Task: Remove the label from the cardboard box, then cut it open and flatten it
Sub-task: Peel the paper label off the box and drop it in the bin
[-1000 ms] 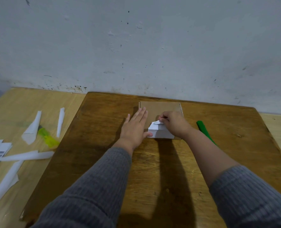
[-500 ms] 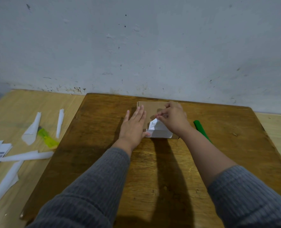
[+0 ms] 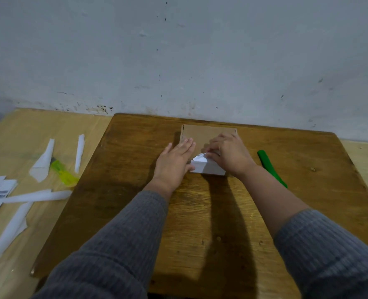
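the flat brown cardboard box (image 3: 202,134) lies at the far edge of the dark wooden board (image 3: 118,190), near the wall. its white paper label (image 3: 206,166), print unreadable, is pinched and lifted at one corner by the right hand (image 3: 230,155). the left hand (image 3: 174,162) presses flat-fingered on the box's left side. a green cutter (image 3: 269,166) lies to the right.

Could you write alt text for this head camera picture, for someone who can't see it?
A person's right hand pinches a partly peeled white label on a flat cardboard box, while the left hand presses flat on the box's left edge. The box lies on a dark wooden board, with a green tool to the right and white paper strips on the left.
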Demonstrator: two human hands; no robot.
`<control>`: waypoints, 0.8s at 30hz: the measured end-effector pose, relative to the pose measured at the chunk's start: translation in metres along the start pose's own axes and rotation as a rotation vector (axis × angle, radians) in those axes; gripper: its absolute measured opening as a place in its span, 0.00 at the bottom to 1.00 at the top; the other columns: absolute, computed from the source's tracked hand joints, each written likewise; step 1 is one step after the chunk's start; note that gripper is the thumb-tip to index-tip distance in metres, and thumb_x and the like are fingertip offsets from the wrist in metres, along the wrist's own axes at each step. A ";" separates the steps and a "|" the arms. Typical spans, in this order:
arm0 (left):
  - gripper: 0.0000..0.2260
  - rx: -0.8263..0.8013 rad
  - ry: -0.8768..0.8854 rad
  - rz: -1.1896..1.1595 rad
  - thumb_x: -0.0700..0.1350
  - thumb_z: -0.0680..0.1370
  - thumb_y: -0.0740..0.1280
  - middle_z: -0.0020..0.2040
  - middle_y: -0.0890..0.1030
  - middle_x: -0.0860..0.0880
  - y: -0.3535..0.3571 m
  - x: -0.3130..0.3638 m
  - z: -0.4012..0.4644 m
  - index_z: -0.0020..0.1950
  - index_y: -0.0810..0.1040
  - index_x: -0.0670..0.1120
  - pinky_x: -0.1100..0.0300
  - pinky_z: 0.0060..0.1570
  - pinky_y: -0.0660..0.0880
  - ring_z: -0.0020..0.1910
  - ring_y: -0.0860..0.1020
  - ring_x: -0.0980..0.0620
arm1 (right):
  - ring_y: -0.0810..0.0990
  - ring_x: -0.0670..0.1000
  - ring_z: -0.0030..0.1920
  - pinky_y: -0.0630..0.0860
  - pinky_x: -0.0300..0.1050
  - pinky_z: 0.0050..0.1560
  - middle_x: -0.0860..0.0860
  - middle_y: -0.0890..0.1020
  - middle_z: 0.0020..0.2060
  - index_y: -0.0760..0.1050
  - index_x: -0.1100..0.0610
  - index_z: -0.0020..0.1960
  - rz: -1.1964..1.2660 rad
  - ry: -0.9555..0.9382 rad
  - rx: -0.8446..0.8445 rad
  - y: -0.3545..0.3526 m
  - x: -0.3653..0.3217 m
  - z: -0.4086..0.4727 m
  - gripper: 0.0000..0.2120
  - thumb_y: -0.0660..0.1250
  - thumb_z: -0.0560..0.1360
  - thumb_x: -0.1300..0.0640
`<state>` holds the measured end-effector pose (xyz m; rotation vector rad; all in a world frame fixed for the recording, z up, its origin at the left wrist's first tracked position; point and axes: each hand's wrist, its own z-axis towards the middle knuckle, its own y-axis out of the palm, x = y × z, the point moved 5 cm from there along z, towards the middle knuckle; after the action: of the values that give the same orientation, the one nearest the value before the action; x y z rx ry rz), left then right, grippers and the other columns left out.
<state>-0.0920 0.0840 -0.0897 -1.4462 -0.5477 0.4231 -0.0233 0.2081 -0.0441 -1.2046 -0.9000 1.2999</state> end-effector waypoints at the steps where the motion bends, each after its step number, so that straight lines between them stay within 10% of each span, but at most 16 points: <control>1: 0.31 0.002 -0.012 0.009 0.54 0.81 0.60 0.80 0.48 0.54 0.001 0.001 0.001 0.79 0.49 0.50 0.53 0.75 0.46 0.77 0.48 0.57 | 0.73 0.52 0.60 0.60 0.50 0.60 0.46 0.82 0.53 0.82 0.49 0.52 -0.023 0.003 0.004 -0.001 0.000 -0.001 0.10 0.65 0.76 0.49; 24: 0.30 0.020 0.072 -0.160 0.45 0.80 0.64 0.79 0.51 0.52 -0.002 0.003 0.008 0.79 0.54 0.49 0.54 0.75 0.44 0.78 0.48 0.54 | 0.74 0.49 0.54 0.58 0.49 0.53 0.44 0.83 0.47 0.80 0.44 0.48 0.043 0.337 0.129 -0.005 0.005 -0.039 0.05 0.66 0.75 0.51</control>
<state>-0.0944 0.0917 -0.0870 -1.3817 -0.5950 0.2480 0.0161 0.2082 -0.0472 -1.2975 -0.5414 1.1265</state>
